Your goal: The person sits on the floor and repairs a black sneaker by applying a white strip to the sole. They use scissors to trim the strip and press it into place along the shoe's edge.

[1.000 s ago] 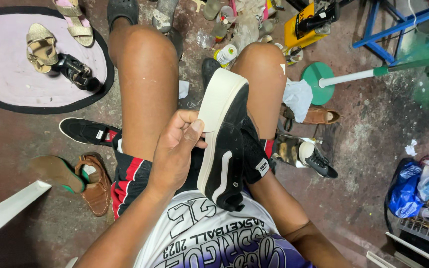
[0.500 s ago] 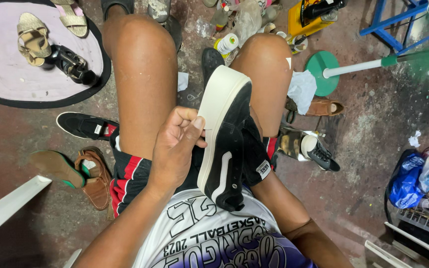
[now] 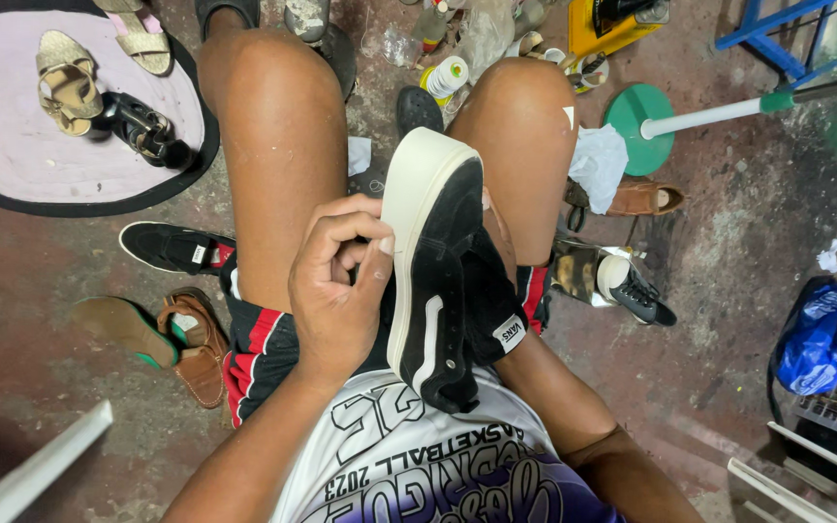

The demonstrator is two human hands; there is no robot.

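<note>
— What's closest to the camera?

— A black sneaker (image 3: 443, 281) with a thick cream sole, held on edge over the lap between the two thighs, toe pointing away. The left hand (image 3: 336, 291) is against its sole: fingers curled in tight, thumb and fingertips pinched together at the sole's edge, as if gripping something thin that is too small to make out.

— And the other hand?

— The right hand (image 3: 498, 232) is mostly hidden behind the shoe. It props the shoe from the far side; I can't tell how its fingers lie.

— How far along does the work look?

— Mid-way, I'd judge. The sole sits flush along the visible side, but the hand is busy at that seam, so the edge isn't finished.

— Further out?

— A matching black shoe (image 3: 171, 247) on the floor left of the thigh, a brown sandal (image 3: 196, 344) nearby, another sneaker (image 3: 612, 281) to the right. Farther off, a round pink mat (image 3: 12, 160) carrying heeled sandals, and a green-based stand (image 3: 636, 116) beyond the right knee.
</note>
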